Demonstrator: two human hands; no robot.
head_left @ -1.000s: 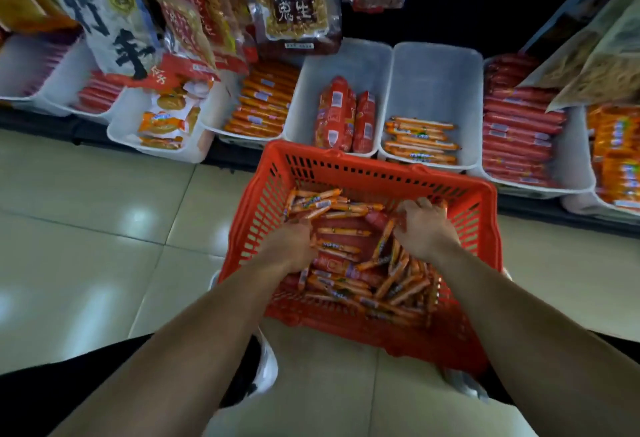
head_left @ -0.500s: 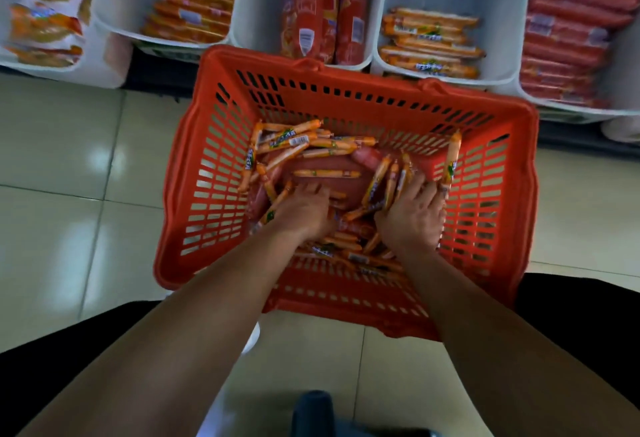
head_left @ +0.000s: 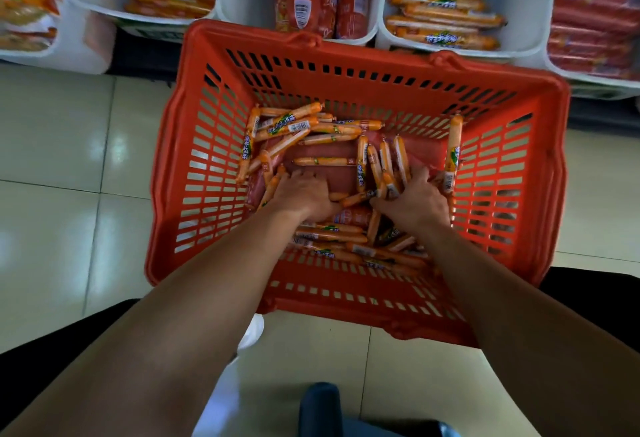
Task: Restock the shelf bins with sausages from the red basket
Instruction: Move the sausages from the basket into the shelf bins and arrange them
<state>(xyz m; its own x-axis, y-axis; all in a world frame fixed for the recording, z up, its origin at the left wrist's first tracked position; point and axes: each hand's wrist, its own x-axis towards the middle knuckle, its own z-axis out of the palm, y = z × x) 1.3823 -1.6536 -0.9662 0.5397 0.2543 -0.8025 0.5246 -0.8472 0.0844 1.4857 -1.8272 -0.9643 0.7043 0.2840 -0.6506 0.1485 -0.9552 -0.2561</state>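
Sausages in orange wrappers lie heaped across the bottom of the red basket, one propped up against its right wall. Both bare arms reach down into the basket. The left hand lies palm down on the heap near the basket's middle, fingers dug in. The right hand sits just beside it, thumb spread, with several sausages leaning against its fingers. Whether either hand actually grips any, I cannot tell. Beyond the basket's far rim stand the white shelf bins — part filled with sausages.
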